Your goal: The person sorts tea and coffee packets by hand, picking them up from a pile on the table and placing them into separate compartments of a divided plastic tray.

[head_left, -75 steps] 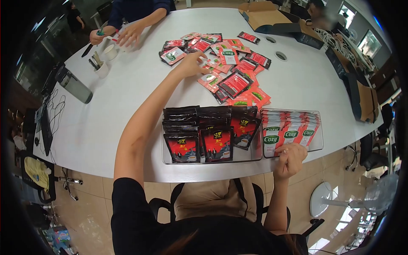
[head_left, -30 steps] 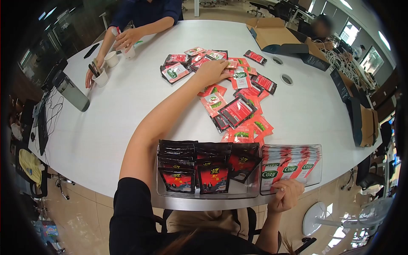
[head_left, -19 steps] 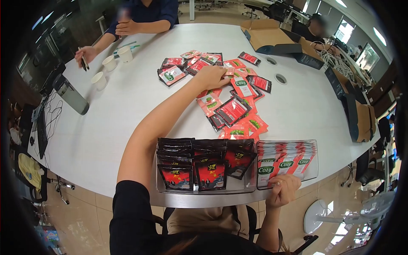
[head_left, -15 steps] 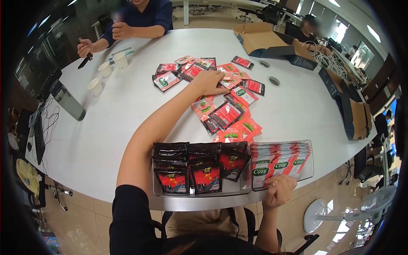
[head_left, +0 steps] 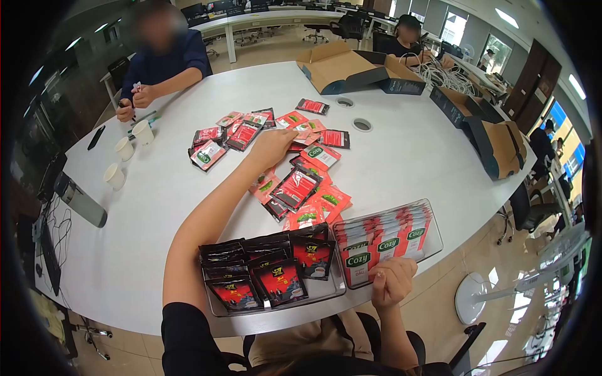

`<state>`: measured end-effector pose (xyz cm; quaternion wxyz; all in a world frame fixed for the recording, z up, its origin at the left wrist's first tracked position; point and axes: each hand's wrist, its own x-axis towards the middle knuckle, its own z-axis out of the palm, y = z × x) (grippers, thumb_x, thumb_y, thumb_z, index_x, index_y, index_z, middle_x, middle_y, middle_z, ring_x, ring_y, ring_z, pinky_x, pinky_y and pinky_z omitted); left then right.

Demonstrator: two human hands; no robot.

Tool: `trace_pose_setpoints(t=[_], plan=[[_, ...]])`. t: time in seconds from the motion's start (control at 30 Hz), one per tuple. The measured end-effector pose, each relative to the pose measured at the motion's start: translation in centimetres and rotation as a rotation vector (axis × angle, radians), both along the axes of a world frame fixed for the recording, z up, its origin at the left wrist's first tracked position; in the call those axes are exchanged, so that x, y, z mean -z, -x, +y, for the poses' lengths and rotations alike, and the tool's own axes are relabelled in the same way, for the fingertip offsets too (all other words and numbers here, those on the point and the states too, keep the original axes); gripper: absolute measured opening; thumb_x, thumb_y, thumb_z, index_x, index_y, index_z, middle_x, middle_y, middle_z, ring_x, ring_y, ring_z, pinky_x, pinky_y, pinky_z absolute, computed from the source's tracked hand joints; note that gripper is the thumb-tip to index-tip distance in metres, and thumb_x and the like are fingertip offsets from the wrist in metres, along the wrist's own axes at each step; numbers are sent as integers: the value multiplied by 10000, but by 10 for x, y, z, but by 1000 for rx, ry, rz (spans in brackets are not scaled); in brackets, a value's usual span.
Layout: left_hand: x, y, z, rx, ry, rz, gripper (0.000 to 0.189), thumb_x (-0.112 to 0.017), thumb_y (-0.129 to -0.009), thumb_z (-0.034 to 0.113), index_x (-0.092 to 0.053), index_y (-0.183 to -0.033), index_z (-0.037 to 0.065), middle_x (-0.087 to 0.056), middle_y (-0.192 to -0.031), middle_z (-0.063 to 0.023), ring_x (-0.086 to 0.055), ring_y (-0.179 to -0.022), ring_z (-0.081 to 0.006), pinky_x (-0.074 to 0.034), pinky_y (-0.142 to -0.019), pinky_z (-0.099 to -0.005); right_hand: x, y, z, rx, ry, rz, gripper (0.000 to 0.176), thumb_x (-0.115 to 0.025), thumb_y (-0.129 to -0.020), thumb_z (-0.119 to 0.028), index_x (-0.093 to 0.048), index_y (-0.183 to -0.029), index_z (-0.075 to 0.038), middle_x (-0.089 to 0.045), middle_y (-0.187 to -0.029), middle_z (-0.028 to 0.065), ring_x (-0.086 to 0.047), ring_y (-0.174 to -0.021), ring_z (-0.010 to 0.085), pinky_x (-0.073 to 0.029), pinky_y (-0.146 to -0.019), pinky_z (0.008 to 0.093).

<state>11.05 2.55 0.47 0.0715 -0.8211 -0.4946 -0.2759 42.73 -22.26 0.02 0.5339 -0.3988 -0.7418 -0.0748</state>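
Observation:
Over the scattered sachets (head_left: 298, 187), my left hand (head_left: 271, 150) reaches across the table, its fingertips at a dark-edged red sachet; its finger grip is unclear. My right hand (head_left: 394, 282) is closed at the front of the clear bin (head_left: 437, 241) of red and white Cozy sachets (head_left: 387, 244); what its fingers hold is hidden. Beside that bin, to the left, stands a clear bin (head_left: 326, 289) with black and red G7 sachets (head_left: 279, 282). The loose sachets overlap in a pile, some red, some black-edged.
Three paper cups (head_left: 143, 132) and a grey bottle (head_left: 81, 200) stand at the left, near a dark flat object (head_left: 96, 138). Open cardboard boxes (head_left: 342, 66) lie at the back and right. Across the table a person (head_left: 166, 69) holds something small; another person sits near white cables (head_left: 448, 78).
The camera view has turned, shifting the table scene. My left hand has drawn back slightly over the pile, showing a dark-edged sachet by its fingertips. The person opposite has brought both hands together.

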Motion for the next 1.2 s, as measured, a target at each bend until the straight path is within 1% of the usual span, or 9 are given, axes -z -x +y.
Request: trace_pose_setpoints(t=[0.23,0.47,0.5,0.6,0.83,0.87,0.97,1.1,1.2], plan=[[-19,27,-37,59,-336,17,488,-556,-758,-20,-559,-1236,79,-625,-1176,-126,-630,-986,-307,-516,-810,-377,-2,1,0,-4,-11,10,138,-584,-760,-106,-601,-627,-76,-594,-653,33,-561,-683,217,-366,-724,343],[-22,61,-119,222,-18,158,494,-540,-795,-40,-552,-1272,89,-603,-1223,-126,-585,-1091,-325,-479,-902,-405,3,-1,-9,-36,28,5,137,-567,-770,-76,-592,-637,-59,-580,-653,51,-555,-676,230,-360,-719,348],[-14,62,-128,139,244,55,487,-579,-799,56,-538,-1283,85,-575,-1265,-141,-551,-1145,-335,-456,-934,-422,3,-2,-9,-35,22,4,138,-565,-773,-72,-592,-638,-57,-580,-656,52,-552,-676,230,-359,-722,347],[-14,60,-147,115,276,44,651,-633,-784,316,-445,-1372,111,-550,-1279,-151,-573,-1083,-338,-463,-908,-414,1,2,5,-38,-33,18,140,-564,-776,-61,-592,-639,-54,-581,-662,50,-545,-677,226,-356,-726,344],[-19,43,-131,120,180,272,622,-605,-856,431,-420,-1372,138,-604,-1104,-95,-639,-845,-300,-527,-715,-404,1,2,1,-37,-40,15,148,-569,-781,-58,-589,-634,-55,-577,-658,46,-540,-695,219,-353,-730,335],[-16,42,-128,101,177,353,590,-584,-877,278,-379,-1414,146,-590,-1196,-126,-652,-843,-305,-531,-684,-376,1,2,1,-38,-38,12,151,-569,-782,-57,-588,-633,-55,-576,-657,46,-539,-698,219,-353,-731,334],[-11,48,-117,98,151,493,565,-546,-882,205,-372,-1416,144,-581,-1222,-131,-657,-838,-309,-538,-655,-372,3,1,2,-48,-56,15,157,-565,-787,-53,-586,-631,-56,-573,-653,43,-538,-701,215,-351,-733,332],[-22,49,-127,-28,263,440,535,-510,-887,152,-386,-1407,186,-656,-1063,-140,-663,-811,-311,-531,-651,-380,2,1,2,-54,-66,13,165,-562,-795,-42,-581,-631,-57,-568,-648,41,-535,-699,211,-348,-736,328],[-17,56,-134,-10,178,128,480,-519,-912,140,-419,-1379,189,-670,-953,-156,-650,-740,-317,-502,-637,-396,2,2,2,-60,-75,17,167,-562,-800,-39,-579,-635,-57,-565,-646,41,-534,-700,212,-347,-740,326]])
